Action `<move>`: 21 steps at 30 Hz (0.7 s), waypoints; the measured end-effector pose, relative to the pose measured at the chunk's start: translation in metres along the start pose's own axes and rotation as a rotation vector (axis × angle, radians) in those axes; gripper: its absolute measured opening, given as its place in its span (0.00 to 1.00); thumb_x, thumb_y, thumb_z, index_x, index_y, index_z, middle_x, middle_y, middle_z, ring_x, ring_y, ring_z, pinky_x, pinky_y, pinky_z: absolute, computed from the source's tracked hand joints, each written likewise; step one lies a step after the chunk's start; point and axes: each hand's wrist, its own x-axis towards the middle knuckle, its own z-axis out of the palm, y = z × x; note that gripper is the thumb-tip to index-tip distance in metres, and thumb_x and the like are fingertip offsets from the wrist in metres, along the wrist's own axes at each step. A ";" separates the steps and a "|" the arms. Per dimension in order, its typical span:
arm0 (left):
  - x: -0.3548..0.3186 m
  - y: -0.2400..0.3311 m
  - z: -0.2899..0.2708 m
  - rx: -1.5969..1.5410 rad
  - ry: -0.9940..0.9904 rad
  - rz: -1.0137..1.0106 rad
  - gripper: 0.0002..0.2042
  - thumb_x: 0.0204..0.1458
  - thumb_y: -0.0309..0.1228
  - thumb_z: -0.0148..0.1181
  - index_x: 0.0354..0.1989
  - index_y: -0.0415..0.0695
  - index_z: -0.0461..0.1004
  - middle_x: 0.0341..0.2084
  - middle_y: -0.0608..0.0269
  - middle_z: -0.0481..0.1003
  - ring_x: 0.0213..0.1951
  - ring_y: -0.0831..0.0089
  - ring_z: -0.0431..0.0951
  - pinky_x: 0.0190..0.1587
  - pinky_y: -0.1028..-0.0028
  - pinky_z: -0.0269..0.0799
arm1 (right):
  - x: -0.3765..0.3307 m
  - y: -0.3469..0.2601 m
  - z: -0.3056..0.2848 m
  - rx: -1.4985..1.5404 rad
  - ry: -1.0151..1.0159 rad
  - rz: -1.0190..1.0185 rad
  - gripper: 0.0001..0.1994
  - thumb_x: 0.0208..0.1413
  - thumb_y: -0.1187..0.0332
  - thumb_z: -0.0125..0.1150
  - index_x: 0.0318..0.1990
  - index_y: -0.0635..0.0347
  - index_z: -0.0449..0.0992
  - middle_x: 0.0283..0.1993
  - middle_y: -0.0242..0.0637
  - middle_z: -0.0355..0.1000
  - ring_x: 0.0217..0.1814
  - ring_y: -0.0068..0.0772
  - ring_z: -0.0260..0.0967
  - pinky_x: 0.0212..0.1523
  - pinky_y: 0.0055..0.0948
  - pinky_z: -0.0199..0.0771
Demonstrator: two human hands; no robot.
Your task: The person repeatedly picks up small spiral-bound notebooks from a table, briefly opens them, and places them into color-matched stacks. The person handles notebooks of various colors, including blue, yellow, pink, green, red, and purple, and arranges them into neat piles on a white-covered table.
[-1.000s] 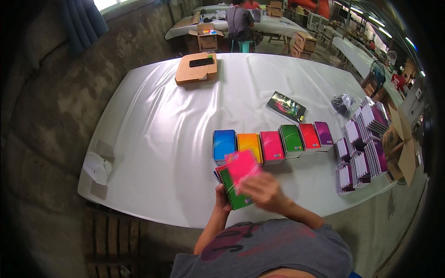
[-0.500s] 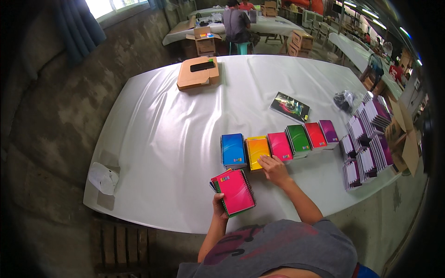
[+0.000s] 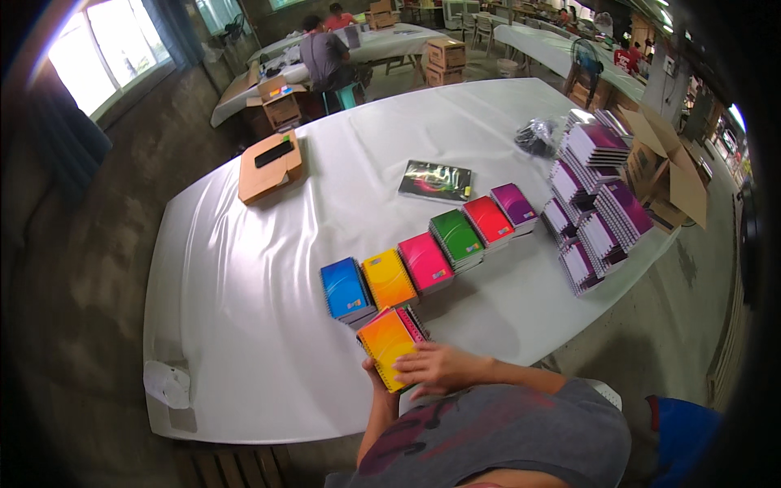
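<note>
A small bundle of spiral notebooks rests in my left hand [image 3: 373, 376], closed around its lower left side. On top lies a yellow notebook [image 3: 381, 338], with pink and darker covers fanned out beneath it. My right hand [image 3: 439, 368], slightly blurred, lies over the yellow cover's right side with fingers extended. Just beyond the bundle, a slanting row of notebook piles runs away to the right: blue [image 3: 346, 286], yellow [image 3: 389, 278], pink [image 3: 425, 262], green [image 3: 457, 236], red [image 3: 488, 221] and purple [image 3: 512, 203].
Tall stacks of purple-covered notebooks [image 3: 606, 148] stand at the right, beside an open carton [image 3: 691, 189]. Farther back are a black-covered notebook [image 3: 435, 180], a plastic bag [image 3: 537, 137] and a flat cardboard box [image 3: 250, 180] bearing a phone [image 3: 273, 154]. A white roll [image 3: 166, 385] sits far left.
My right hand has come from the yellow pile to the held bundle, where a yellow notebook now covers the pink one. The view has turned to the right.
</note>
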 end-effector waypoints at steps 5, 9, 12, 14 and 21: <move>0.015 -0.038 0.034 -0.030 -0.004 -0.132 0.40 0.34 0.46 0.62 0.58 0.43 0.57 0.52 0.50 0.65 0.52 0.47 0.65 0.52 0.50 0.63 | -0.076 0.144 -0.083 -0.469 0.302 0.638 0.25 0.44 0.80 0.49 0.54 0.56 0.66 0.56 0.41 0.65 0.60 0.42 0.59 0.59 0.44 0.56; 0.035 -0.068 0.063 0.002 -0.095 -0.174 0.44 0.32 0.49 0.63 0.60 0.44 0.53 0.53 0.47 0.63 0.53 0.44 0.63 0.52 0.43 0.61 | -0.153 0.224 -0.107 -0.639 0.288 0.967 0.24 0.47 0.77 0.50 0.56 0.55 0.64 0.59 0.38 0.62 0.63 0.36 0.55 0.63 0.47 0.49; 0.045 -0.086 0.072 0.017 -0.164 -0.199 0.46 0.32 0.51 0.61 0.62 0.45 0.50 0.54 0.44 0.61 0.54 0.41 0.62 0.51 0.41 0.61 | -0.184 0.261 -0.089 -0.644 0.236 0.956 0.22 0.49 0.74 0.52 0.55 0.54 0.65 0.59 0.36 0.62 0.63 0.31 0.55 0.64 0.49 0.46; 0.048 -0.101 0.085 0.016 -0.171 -0.195 0.46 0.32 0.51 0.61 0.62 0.45 0.49 0.54 0.45 0.60 0.54 0.40 0.61 0.51 0.41 0.61 | -0.194 0.257 -0.086 -0.643 0.308 0.943 0.16 0.49 0.73 0.52 0.48 0.54 0.71 0.52 0.34 0.68 0.58 0.29 0.62 0.63 0.45 0.49; 0.066 -0.136 0.080 0.064 -0.149 -0.215 0.48 0.31 0.50 0.63 0.63 0.47 0.47 0.56 0.46 0.59 0.56 0.39 0.59 0.52 0.41 0.59 | -0.189 0.257 -0.114 -0.369 0.886 1.115 0.07 0.52 0.73 0.54 0.38 0.60 0.74 0.37 0.36 0.75 0.40 0.31 0.73 0.37 0.29 0.71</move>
